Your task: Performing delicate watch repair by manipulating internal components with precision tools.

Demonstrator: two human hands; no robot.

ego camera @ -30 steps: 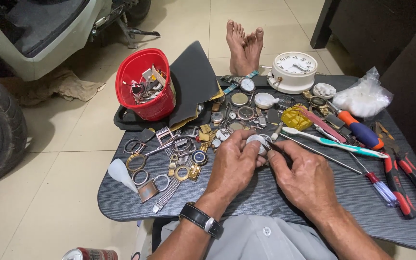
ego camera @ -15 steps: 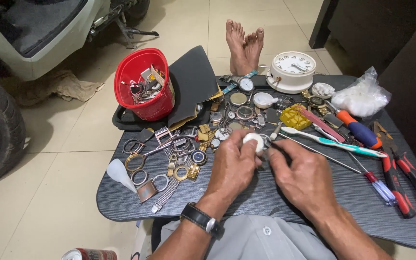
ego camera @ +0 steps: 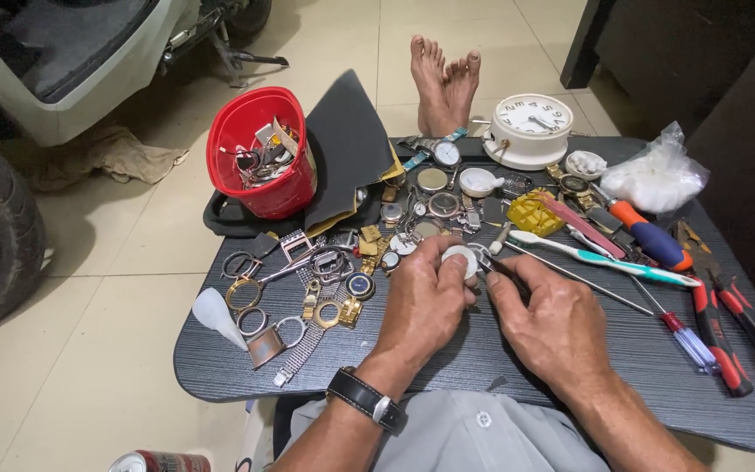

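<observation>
From the head camera, the left hand point(ego camera: 425, 301) is closed around a small round white watch part point(ego camera: 460, 260), pinching it between thumb and fingertips just above the dark wood-grain surface point(ego camera: 570, 385). A black wristwatch point(ego camera: 366, 399) sits on that wrist. The right hand point(ego camera: 550, 323) is closed on a thin metal tool point(ego camera: 488, 262), whose tip meets the white watch part from the right; the two hands nearly touch.

Taking the white watch part as the landmark: just behind it lies a scatter of watch cases and dials point(ego camera: 434, 205). To its left lie watch bands and gold-coloured rings point(ego camera: 308, 293), and farther left a small clear dropper bottle point(ego camera: 216, 315). Behind and to the left stands a red plastic bucket point(ego camera: 259, 162) filled with small parts, with a dark sheet point(ego camera: 351, 144) leaning beside it. Just to the right lies a teal-and-white toothbrush point(ego camera: 605, 256), and beyond it red-handled pliers point(ego camera: 744, 328). Behind and to the right stands a white alarm clock point(ego camera: 530, 129). Far behind, on the tiled floor, a pair of bare feet point(ego camera: 443, 79) shows.
</observation>
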